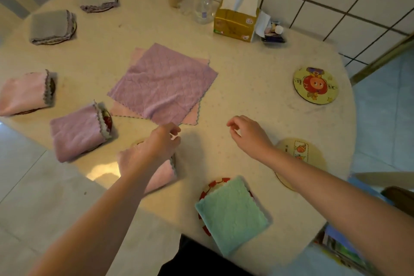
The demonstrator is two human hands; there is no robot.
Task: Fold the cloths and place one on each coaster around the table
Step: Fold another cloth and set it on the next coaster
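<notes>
On the round cream stone table [246,87] I see an unfolded lilac square cloth [163,83] lying over a pink one at centre. My left hand [161,141] and right hand [248,134] hover near it, fingers loosely curled, each grip empty.

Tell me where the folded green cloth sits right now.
In the head view, the folded green cloth lies on a red-and-white coaster at the table's near edge, below the right hand, right of the folded pink cloth.
</notes>
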